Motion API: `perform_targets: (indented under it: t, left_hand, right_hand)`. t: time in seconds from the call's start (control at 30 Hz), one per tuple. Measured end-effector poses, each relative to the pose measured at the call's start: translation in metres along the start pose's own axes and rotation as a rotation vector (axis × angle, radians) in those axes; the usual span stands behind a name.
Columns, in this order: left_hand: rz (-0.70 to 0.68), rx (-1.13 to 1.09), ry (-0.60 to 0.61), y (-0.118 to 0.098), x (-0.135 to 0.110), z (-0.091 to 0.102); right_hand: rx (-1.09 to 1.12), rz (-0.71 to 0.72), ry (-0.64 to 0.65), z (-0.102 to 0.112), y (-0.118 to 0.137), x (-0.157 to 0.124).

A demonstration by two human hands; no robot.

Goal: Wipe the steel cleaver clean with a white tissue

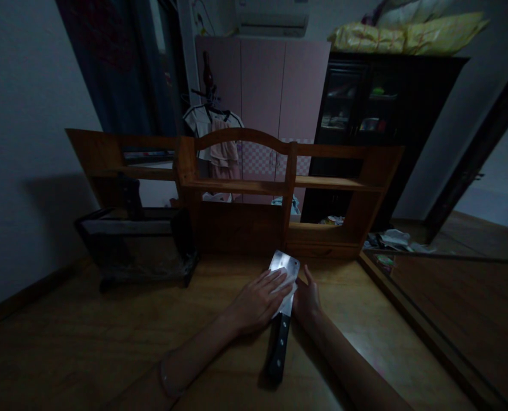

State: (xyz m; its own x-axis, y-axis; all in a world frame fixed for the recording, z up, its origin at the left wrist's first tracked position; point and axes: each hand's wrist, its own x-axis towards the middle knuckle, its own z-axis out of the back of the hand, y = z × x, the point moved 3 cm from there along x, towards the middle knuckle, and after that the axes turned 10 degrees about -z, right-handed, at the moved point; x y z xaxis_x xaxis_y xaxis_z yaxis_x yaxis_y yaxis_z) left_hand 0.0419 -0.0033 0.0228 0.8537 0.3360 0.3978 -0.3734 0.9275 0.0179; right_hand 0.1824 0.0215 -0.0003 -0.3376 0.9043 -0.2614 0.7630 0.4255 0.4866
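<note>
A cleaver with a wide steel blade (285,264) and a black handle (279,347) lies flat on the wooden desk (108,342), blade pointing away from me. My left hand (258,301) lies palm down on the blade, fingers pressed on a small white cloth or tissue (286,277). My right hand (307,297) rests against the blade's right edge with fingers extended along it.
A wooden shelf unit (245,188) stands along the desk's back edge. A dark wire rack (138,245) sits at the back left. The desk's right edge (408,319) drops to the floor. Behind are a pink wardrobe (279,91) and a dark cabinet (365,114).
</note>
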Motion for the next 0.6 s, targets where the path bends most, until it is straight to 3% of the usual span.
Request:
perform_targets:
  t: [0.1,0.37,0.6]
  left_hand:
    - [0.006,0.005,0.005,-0.001,0.0,-0.001]
    - [0.046,0.05,-0.069,-0.002,-0.003,0.001]
    - [-0.007,0.066,-0.103,0.007,-0.01,-0.001]
  right_hand:
    - [0.042,-0.016,-0.078,-0.002,0.0,-0.003]
    - [0.067,0.012,-0.12,0.009,-0.001,0.0]
    - [0.11,0.035,-0.005,0.02,0.0,0.01]
